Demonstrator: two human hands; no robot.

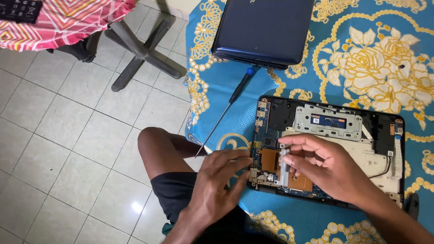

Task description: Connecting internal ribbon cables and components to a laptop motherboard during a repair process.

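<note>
Working on the opened laptop (332, 149) sitting on the blue floral cloth (361, 54). Bottom cover's already off, board (271, 158) exposed, so teardown looks maybe halfway. Right hand (321, 165) pinches a small grey strip (285, 162) over the board; left hand (217, 180) has fingers curled loosely against the chassis edge, gripping nothing I can see. Screwdriver (226, 108) lies beside it, untouched. Plenty still mounted inside.

opened laptop base (334, 149) | circuit board exposed | flat on table
</note>
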